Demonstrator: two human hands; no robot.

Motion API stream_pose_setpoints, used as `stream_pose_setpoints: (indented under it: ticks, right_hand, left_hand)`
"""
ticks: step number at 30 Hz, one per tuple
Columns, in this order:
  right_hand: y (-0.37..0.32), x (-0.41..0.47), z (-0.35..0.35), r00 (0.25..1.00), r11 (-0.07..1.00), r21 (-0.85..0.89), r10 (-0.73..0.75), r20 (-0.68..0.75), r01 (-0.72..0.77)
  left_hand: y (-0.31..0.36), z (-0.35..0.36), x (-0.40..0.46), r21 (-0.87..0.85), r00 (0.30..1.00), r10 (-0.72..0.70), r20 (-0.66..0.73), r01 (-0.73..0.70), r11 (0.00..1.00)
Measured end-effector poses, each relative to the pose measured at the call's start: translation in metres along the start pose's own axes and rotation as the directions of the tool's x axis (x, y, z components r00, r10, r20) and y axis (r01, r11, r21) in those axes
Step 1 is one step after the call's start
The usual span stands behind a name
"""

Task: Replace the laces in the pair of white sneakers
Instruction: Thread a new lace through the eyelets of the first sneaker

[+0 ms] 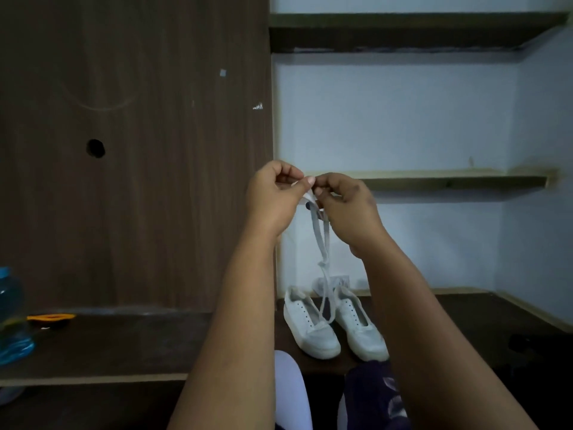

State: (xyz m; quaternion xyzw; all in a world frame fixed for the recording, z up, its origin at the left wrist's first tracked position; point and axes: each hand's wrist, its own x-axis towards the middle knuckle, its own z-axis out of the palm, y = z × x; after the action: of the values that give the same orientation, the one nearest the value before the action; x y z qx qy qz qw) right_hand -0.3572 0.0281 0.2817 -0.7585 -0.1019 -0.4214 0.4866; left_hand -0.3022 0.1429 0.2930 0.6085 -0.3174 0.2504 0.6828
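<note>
Two white sneakers stand side by side on a dark wooden surface, the left sneaker and the right sneaker, toes towards me, eyelets bare. High above them I hold up a white lace with both hands. My left hand and my right hand pinch its top end between thumb and fingertips, close together. The lace hangs down in two strands with a knot about halfway, and its lower part dangles between the sneakers.
A dark wood panel fills the left. Wall shelves run at the right. A blue plastic bottle and an orange-and-black object sit on the desk at far left. Fabric lies at the bottom edge.
</note>
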Motion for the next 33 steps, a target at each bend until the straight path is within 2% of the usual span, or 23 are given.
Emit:
stream_pose_setpoints:
  ticks: [4,10,13,16,19,23,25,29,33]
  right_hand:
    - [-0.012,-0.003,-0.01,1.0,0.997,-0.068,-0.029,0.005,0.029]
    - [-0.02,0.006,-0.03,0.994,0.983,-0.181,-0.058,-0.088,0.041]
    - [-0.022,0.009,-0.034,0.997,0.993,-0.12,-0.016,-0.081,0.006]
    - [-0.021,0.009,-0.038,0.998,0.998,-0.057,0.026,-0.057,-0.029]
    - [-0.026,0.003,-0.042,0.999,0.995,-0.098,0.03,-0.018,-0.032]
    - [-0.032,-0.008,-0.041,0.983,0.984,-0.17,-0.026,0.182,0.057]
    - [-0.034,-0.013,-0.037,0.966,0.971,-0.215,-0.048,0.254,0.105]
    - [-0.036,-0.016,-0.03,0.961,0.966,-0.219,-0.076,0.264,0.136]
    - [-0.032,-0.015,-0.032,0.966,0.951,-0.255,-0.119,0.228,0.177]
  left_hand:
    - [0.027,-0.005,-0.006,-0.027,0.996,0.071,-0.063,-0.073,0.997]
    - [0.068,-0.013,-0.009,-0.088,0.975,0.194,-0.113,-0.204,0.975]
    - [0.079,-0.009,-0.012,-0.11,0.973,0.212,-0.092,-0.222,0.969]
    - [0.083,-0.004,-0.012,-0.136,0.977,0.197,-0.077,-0.206,0.969]
    - [0.092,-0.003,-0.016,-0.188,0.976,0.209,-0.061,-0.217,0.958]
    - [0.112,-0.001,-0.022,-0.318,0.963,0.268,-0.011,-0.257,0.913]
    - [0.119,0.002,-0.023,-0.324,0.956,0.294,-0.009,-0.281,0.904]
    - [0.123,0.005,-0.023,-0.356,0.959,0.283,-0.027,-0.274,0.894]
    - [0.125,0.003,-0.026,-0.375,0.938,0.346,-0.022,-0.329,0.867]
